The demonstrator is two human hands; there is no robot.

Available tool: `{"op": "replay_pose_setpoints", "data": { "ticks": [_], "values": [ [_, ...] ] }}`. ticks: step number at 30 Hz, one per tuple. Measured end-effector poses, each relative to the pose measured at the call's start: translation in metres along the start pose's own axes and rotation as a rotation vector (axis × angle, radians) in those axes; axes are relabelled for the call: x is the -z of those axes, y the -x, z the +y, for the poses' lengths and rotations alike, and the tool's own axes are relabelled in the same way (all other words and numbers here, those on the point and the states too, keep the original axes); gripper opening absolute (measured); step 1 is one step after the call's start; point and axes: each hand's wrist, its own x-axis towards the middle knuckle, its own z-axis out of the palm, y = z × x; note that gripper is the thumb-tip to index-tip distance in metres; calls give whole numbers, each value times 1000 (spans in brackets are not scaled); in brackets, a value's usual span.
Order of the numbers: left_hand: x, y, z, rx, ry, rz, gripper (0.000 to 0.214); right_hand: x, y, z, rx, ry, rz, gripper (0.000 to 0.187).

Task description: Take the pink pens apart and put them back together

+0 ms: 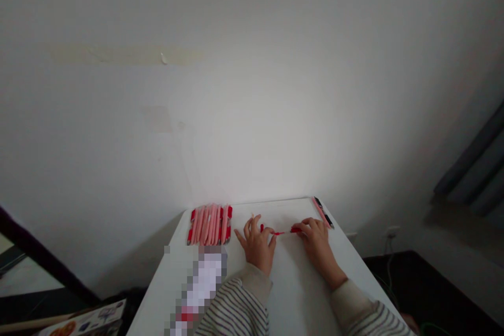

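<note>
My left hand (258, 248) is over the white table, its thumb and index finger pinched at the left end of a thin, red-tipped pen refill (281, 233). The other fingers of that hand are spread out. Close by those fingers is a small red piece (262, 227), probably a pen part. My right hand (316, 239) has its fingers closed on a red pen barrel (295, 230), which lines up with the refill. Much of the barrel is hidden under the fingers.
A row of pink and red pens (210, 224) lies at the table's back left. A pink and black pen (323, 213) rests along the right edge. A pixelated object (202, 283) is at front left. The white table (295, 294) meets a wall (275, 115).
</note>
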Motion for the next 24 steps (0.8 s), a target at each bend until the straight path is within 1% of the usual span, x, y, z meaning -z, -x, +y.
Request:
{"op": "replay_pose_setpoints", "data": {
  "ticks": [8,13,20,24],
  "values": [
    [0,0,0,-5,-3,19,12,-2,1,2,-11,23,29,24],
    [1,0,1,4,22,22,12,-7,-1,8,-3,-2,33,24],
    [2,1,1,25,67,30,11,-13,-2,13,15,2,137,23],
    [1,1,1,39,82,44,10,-13,-2,14,-3,5,156,23]
  ]
}}
